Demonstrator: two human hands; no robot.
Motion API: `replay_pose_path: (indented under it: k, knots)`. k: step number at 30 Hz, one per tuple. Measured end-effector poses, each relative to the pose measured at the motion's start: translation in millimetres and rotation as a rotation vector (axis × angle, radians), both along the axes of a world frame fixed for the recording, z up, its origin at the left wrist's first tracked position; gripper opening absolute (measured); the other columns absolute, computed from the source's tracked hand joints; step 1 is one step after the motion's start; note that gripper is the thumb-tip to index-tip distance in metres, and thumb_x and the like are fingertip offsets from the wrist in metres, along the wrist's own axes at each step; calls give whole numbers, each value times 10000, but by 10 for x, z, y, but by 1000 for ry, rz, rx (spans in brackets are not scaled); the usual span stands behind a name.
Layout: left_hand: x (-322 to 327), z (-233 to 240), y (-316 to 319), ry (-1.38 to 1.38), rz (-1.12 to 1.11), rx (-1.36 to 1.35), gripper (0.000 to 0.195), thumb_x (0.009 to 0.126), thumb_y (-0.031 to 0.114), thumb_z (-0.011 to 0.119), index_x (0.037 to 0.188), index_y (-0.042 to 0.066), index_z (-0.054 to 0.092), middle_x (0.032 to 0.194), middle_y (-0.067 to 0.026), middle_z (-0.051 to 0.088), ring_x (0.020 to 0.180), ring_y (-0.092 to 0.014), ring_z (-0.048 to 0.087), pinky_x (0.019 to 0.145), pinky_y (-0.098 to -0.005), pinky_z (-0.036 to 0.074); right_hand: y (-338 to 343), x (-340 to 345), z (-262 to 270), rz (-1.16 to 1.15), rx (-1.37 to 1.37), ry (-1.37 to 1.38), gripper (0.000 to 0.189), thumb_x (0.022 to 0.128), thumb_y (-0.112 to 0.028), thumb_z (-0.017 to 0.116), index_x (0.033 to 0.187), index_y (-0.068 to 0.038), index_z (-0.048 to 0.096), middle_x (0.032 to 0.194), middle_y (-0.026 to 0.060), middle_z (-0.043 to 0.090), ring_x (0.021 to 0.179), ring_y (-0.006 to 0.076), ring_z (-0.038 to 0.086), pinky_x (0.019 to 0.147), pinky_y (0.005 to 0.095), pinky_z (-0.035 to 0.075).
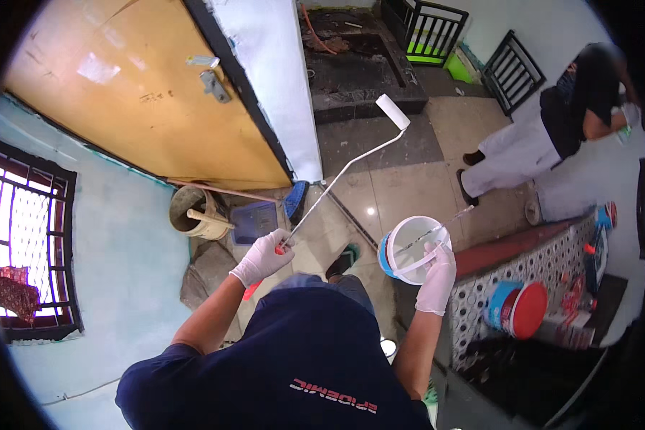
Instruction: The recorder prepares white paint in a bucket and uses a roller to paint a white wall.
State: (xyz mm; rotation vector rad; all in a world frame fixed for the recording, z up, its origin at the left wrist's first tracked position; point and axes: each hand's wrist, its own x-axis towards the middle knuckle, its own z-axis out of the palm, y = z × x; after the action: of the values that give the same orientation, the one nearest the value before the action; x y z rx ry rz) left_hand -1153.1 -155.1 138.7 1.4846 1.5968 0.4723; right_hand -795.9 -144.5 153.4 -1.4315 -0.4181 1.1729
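My left hand (pixel 263 259), in a white glove, grips the orange handle of a long paint roller (pixel 349 163). The bent metal rod reaches forward, and its white roller sleeve (pixel 393 112) is held out in front of me. My right hand (pixel 439 277), also gloved, holds a white and blue paint bucket (pixel 389 257) by its white bail handle (pixel 420 260). A paint-smeared stick (pixel 435 228) lies across the bucket and sticks out past its far rim. White paint coats the inside wall; how much is in the bottom I cannot tell.
A yellow door (pixel 156 102) stands left beside a white wall edge (pixel 279 86). Below it are a dirty bucket (pixel 193 220), a blue dustpan (pixel 253 221) and a broom (pixel 295 201). Another person (pixel 548 123) stands at right. A red-lidded paint bucket (pixel 529 310) sits on a tiled counter (pixel 478 306).
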Motion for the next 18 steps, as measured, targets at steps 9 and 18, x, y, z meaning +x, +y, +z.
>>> replay_pose_path:
  k: [9, 18]
  knots:
    - [810, 351, 1932, -7, 135, -1, 254, 798, 149, 675, 995, 22, 576, 800, -59, 602, 786, -122, 577, 761, -277, 475, 1791, 518, -50, -40, -23, -28, 237, 899, -119, 488, 1092, 0, 559, 1042, 77, 578, 958, 165, 541, 881, 305, 416]
    - [1357, -91, 4649, -102, 166, -113, 177, 789, 115, 620, 944, 46, 568, 766, -40, 572, 704, -103, 554, 643, -284, 480, 4110, 947, -496, 56, -122, -65, 149, 865, -120, 542, 984, -35, 568, 892, 38, 558, 811, 138, 537, 768, 274, 442]
